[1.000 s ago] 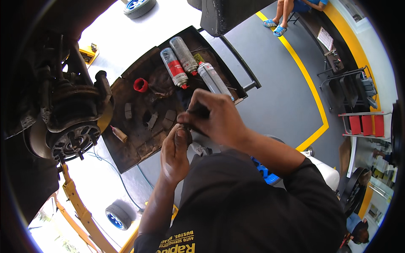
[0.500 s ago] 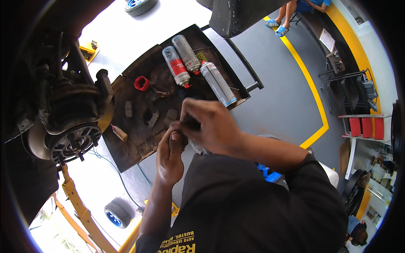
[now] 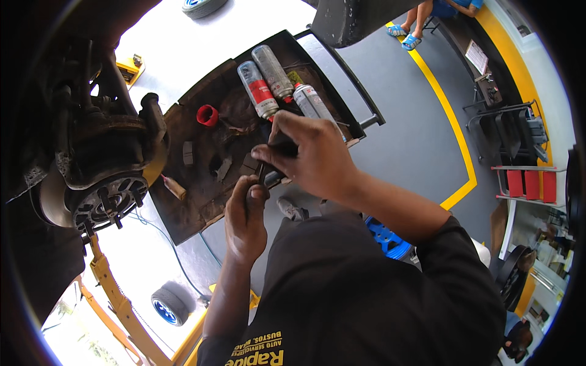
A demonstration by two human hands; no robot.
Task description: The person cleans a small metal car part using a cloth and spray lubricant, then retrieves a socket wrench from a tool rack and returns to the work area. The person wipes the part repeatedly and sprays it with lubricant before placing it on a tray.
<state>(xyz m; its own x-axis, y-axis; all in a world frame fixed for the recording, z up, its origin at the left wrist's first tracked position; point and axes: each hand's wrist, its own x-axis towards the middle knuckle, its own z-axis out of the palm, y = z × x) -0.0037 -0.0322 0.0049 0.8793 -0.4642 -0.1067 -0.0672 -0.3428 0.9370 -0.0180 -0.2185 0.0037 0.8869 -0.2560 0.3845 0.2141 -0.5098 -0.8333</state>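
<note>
Centre frame, the left bare hand [image 3: 245,222] grips a small, slim dark part [image 3: 262,173]; the right bare hand [image 3: 317,152] pinches its top; steadiness helps.

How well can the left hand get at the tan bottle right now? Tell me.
Probably yes: nothing visible blocks the way from the left hand to the tan bottle on the dark tray, though that hand seems busy with a small dark piece.
</note>
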